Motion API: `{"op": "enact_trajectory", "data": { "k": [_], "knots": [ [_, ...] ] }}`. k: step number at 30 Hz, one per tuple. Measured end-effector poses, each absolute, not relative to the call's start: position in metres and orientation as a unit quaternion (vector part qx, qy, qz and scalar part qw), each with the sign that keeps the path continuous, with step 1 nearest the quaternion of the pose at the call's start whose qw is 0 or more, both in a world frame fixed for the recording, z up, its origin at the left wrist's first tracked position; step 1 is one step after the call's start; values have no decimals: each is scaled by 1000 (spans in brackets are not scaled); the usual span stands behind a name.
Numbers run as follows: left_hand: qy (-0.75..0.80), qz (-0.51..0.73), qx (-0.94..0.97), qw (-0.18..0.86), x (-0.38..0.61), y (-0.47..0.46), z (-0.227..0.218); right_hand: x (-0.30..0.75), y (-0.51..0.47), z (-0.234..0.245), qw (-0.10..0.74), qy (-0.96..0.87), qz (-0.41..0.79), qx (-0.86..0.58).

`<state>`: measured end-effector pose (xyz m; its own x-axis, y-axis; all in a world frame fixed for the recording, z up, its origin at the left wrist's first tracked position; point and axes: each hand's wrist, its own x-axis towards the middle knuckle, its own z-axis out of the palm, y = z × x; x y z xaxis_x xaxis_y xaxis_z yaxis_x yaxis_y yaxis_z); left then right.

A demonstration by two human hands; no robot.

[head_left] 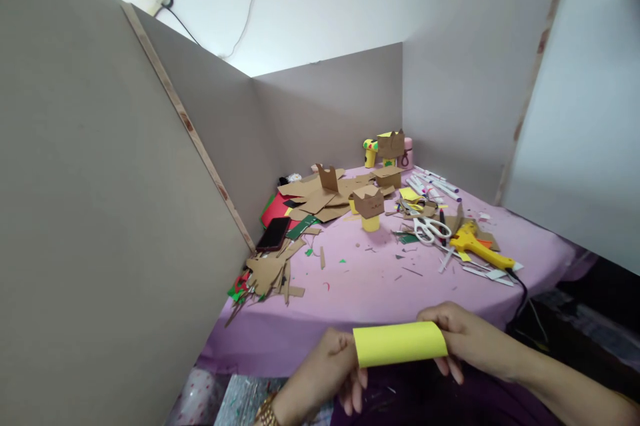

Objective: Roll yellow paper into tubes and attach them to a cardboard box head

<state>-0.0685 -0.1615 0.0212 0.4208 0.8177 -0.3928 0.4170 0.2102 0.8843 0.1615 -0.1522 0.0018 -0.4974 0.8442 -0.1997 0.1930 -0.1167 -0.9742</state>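
A curved piece of yellow paper [400,344] is held sideways between my two hands, just in front of the table's near edge. My left hand [343,363] grips its left end, and some of those fingers are hidden behind the paper. At the right end, my right hand [450,333] pinches the paper with the thumb side on top and fingertips below. Further back on the table stands a small figure with a brown cardboard head [369,203] on a yellow paper base [371,222].
The pink-covered table [350,293] holds a yellow glue gun [480,249], white scissors [431,230], markers [440,183], a phone [273,234] and cardboard scraps [270,274]. Behind are cardboard sheets [320,203], a yellow mushroom shape [370,153] and a pink bottle [407,154]. Grey partitions [330,113] surround the table.
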Motion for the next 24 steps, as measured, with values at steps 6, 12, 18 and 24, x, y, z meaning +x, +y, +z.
{"op": "enact_trajectory", "data": {
  "k": [6,12,18,24],
  "knots": [
    [491,218,601,592,-72,-159,29,161,-151,-16,309,-528,658,-438],
    [355,513,571,533,-51,-173,28,145,-164,-12,370,-426,703,-433],
    [344,620,447,546,-7,-186,19,125,-176,-24,378,-467,703,-381],
    [341,628,397,576,-8,-182,23,123,-185,-41,421,-506,651,-378]
  ]
}}
